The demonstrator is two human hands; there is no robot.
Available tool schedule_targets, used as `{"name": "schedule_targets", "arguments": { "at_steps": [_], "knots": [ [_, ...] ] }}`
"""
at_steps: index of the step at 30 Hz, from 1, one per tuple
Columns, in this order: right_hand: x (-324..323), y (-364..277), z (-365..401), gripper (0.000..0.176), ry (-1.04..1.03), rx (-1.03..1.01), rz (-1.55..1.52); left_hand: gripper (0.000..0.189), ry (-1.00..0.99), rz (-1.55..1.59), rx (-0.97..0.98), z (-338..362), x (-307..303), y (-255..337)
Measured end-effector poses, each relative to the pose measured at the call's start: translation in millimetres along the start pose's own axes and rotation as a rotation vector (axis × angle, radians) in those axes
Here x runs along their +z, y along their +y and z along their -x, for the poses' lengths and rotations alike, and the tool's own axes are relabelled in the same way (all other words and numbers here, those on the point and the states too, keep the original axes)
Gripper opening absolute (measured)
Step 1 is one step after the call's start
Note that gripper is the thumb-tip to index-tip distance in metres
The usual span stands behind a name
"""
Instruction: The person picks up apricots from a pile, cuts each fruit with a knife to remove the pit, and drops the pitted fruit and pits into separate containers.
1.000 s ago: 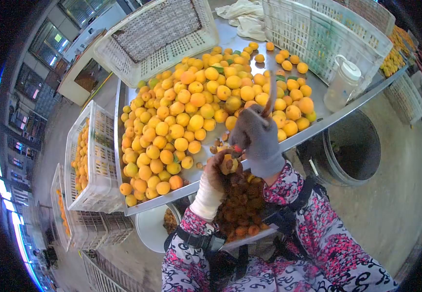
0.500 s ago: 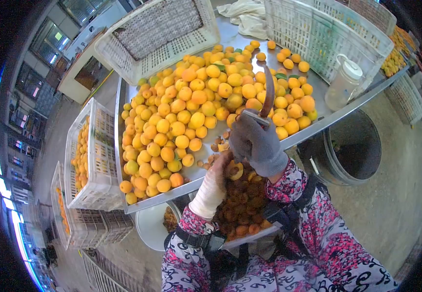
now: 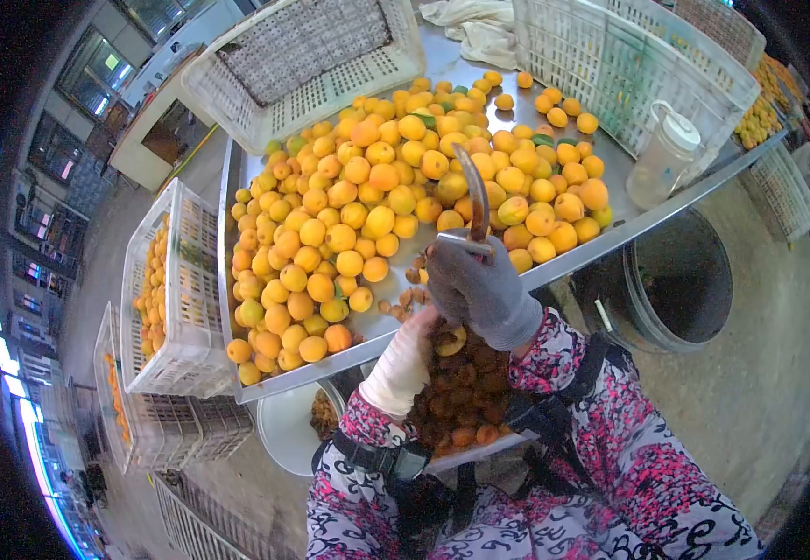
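My right hand (image 3: 484, 294), in a grey glove, is closed round the handle of a curved knife (image 3: 476, 191); its blade points up and away over the fruit pile. Close against it is my left hand (image 3: 416, 331), with a white wrap at the wrist, its fingers curled and partly hidden behind the glove. At those fingers shows a cut apricot half (image 3: 450, 342). Below both hands, a container at my lap holds many dark orange apricot halves (image 3: 461, 401). Beyond them a large heap of whole apricots (image 3: 330, 224) covers the metal table (image 3: 395, 331), with several apricot stones (image 3: 405, 303) near its edge.
White plastic crates (image 3: 293, 70) stand tipped at the back, more fruit-filled crates (image 3: 176, 308) at left. A lidded plastic jug (image 3: 663, 159) sits at right. A white bucket (image 3: 293, 434) and a dark bin (image 3: 680, 280) stand below the table edge.
My right hand and the knife have moved a little left and nearer my left hand; the blade tip sits lower over the pile. The cut apricot half stays by my left fingers.
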State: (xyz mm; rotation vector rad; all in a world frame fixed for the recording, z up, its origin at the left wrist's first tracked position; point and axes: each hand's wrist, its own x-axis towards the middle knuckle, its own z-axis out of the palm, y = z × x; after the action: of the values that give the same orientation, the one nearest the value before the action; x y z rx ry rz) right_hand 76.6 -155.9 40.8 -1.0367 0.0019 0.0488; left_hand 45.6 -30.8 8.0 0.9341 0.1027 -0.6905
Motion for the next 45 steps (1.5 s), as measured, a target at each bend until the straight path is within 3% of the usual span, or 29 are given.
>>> {"name": "schedule_targets", "arguments": {
  "at_steps": [1, 3, 5, 7, 9, 11, 13, 15, 16, 18, 22, 24, 25, 27, 31, 33, 34, 36, 37, 38, 39, 41, 43, 45],
  "knots": [
    [2.7, 0.5, -0.5, 0.021, 0.114, -0.036, -0.005, 0.034, 0.001, 0.000, -0.002, 1.1, 4.7, 2.9],
    [-9.5, 3.3, -3.7, 0.023, 0.074, 0.015, -0.112, 0.033, 0.039, 0.141, -0.128, 2.3, 15.2, 10.1],
    [-13.1, 2.3, -6.7, 0.025, 0.034, 0.059, -0.220, 0.028, 0.035, 0.176, -0.136, -5.0, 1.4, 2.6],
    [-8.0, 3.9, -7.8, 0.036, 0.174, 0.043, -0.331, 0.024, 0.035, 0.205, -0.153, -6.7, -7.7, -2.1],
    [-17.5, 2.3, -9.2, 0.038, 0.116, 0.072, -0.492, 0.019, -0.001, -1.121, 0.574, -6.2, -10.0, -2.8],
    [-20.3, 0.0, -11.3, 0.040, 0.052, 0.102, -0.643, 0.020, 0.032, -1.095, 0.563, -11.5, -6.3, -3.0],
    [-15.7, -1.7, -13.4, 0.048, 0.202, 0.079, -0.514, 0.023, 0.067, -1.070, 0.553, -16.6, -0.2, -4.2],
    [-17.9, -11.8, -11.5, 0.047, 0.153, -0.026, -0.462, 0.018, 0.130, -0.643, 0.449, -20.3, 7.1, -2.6],
    [-18.7, -14.8, -10.8, 0.045, 0.109, -0.124, -0.405, 0.018, 0.128, -0.646, 0.450, -21.8, 9.4, 1.4],
    [-15.6, -12.6, -10.5, 0.043, 0.154, -0.157, -0.330, 0.016, 0.266, 0.190, -0.010, -25.7, 13.7, 8.2],
    [-7.9, -15.7, -9.9, 0.034, 0.262, -0.166, -0.162, 0.015, 0.119, 0.171, -0.008, -28.4, -5.1, -3.4],
    [-10.2, -8.1, -12.1, 0.033, 0.258, -0.189, -0.137, 0.018, 0.143, -0.389, 0.370, -16.2, 14.6, -1.7],
    [-10.6, -6.2, -12.8, 0.031, 0.254, -0.212, -0.109, 0.018, 0.143, -0.390, 0.370, -18.7, 11.5, -4.3],
    [-10.9, -5.4, -12.8, 0.030, 0.246, -0.199, -0.124, 0.029, 0.124, -0.056, 0.307, -28.0, -0.8, -12.3],
    [-5.8, -1.6, -9.0, 0.022, 0.273, -0.200, -0.152, 0.028, 0.110, -0.078, 0.324, -30.1, -11.0, -17.9],
    [-11.3, 5.5, -11.1, 0.020, 0.204, -0.199, -0.166, 0.029, -0.268, 0.096, 0.433, -24.5, -16.5, -19.6],
    [-13.5, 8.1, -11.6, 0.018, 0.135, -0.197, -0.180, 0.029, -0.267, 0.096, 0.431, -25.1, -10.7, -17.1],
    [-2.2, 9.8, -6.8, 0.017, 0.160, -0.293, -0.050, 0.030, 0.097, 0.207, 0.182, -27.4, 6.3, -10.3],
    [1.4, 10.4, -4.9, 0.016, 0.184, -0.388, 0.080, 0.030, 0.098, 0.206, 0.180, -28.6, 4.5, -13.9],
    [-6.4, 13.5, -4.2, 0.015, 0.132, -0.413, 0.298, 0.030, 0.123, 0.002, 0.298, -30.3, -0.6, -19.6],
    [-8.5, 17.5, -7.1, 0.015, 0.133, -0.413, 0.298, 0.031, 0.146, -0.204, 0.414, -31.9, -5.2, -23.9],
    [-9.3, 17.6, -15.2, 0.014, 0.152, -0.161, -0.331, 0.023, 0.143, -0.135, 0.316, -31.4, -16.1, -21.9],
    [-11.3, 11.3, -18.4, 0.019, 0.245, -0.250, -0.155, 0.017, 0.143, -0.065, 0.221, -30.3, -18.2, -21.1],
    [-15.1, 3.0, -17.5, 0.036, 0.191, -0.041, -0.430, 0.021, 0.206, -0.737, 0.555, -30.2, -12.9, -22.6]
  ]
}}
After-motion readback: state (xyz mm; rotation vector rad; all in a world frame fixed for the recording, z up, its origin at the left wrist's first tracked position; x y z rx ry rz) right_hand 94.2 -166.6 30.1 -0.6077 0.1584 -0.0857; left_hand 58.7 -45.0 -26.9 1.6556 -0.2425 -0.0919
